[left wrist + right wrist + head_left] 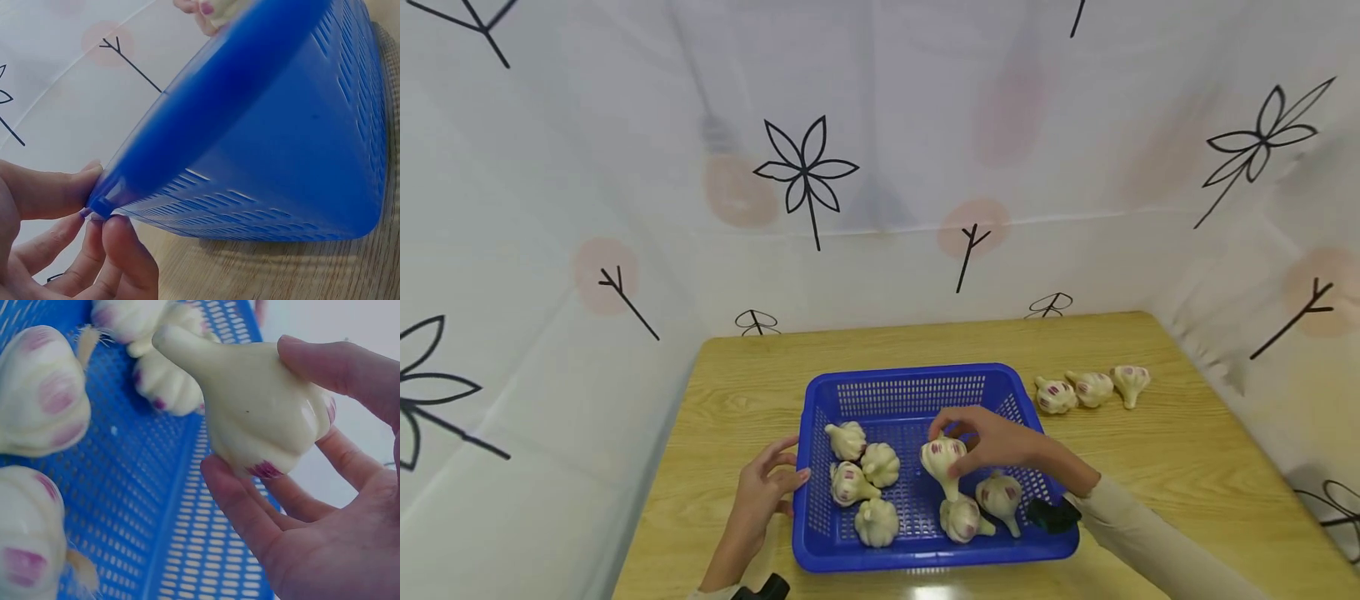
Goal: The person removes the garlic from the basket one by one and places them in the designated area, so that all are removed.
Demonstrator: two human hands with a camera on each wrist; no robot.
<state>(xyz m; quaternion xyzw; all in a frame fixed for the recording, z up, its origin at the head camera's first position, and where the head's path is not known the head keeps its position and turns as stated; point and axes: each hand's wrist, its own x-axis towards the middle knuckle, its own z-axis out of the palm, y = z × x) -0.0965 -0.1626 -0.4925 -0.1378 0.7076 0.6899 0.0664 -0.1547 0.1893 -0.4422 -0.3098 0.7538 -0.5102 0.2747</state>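
Observation:
A blue plastic basket [917, 560] with slotted walls stands on the table. My left hand [757, 493] pinches its left rim between thumb and fingers; the left wrist view shows the rim [115, 194] caught there. Over the basket, my right hand [996, 440] grips a white garlic bulb [942, 455] with purple patches. In the right wrist view the thumb and fingers hold that bulb [259, 403] by its rounded end, its stem free. Below it lie two bulbs, one garlic bulb [959, 521] beside another garlic bulb [1000, 493]. Several more garlic bulbs [880, 464] cluster along the basket's left side.
Three garlic bulbs [1092, 389] lie in a row on the wooden table [752, 383], just beyond the basket's right rim. White cloth [880, 283] with line-drawn flowers hangs behind the table and at its sides.

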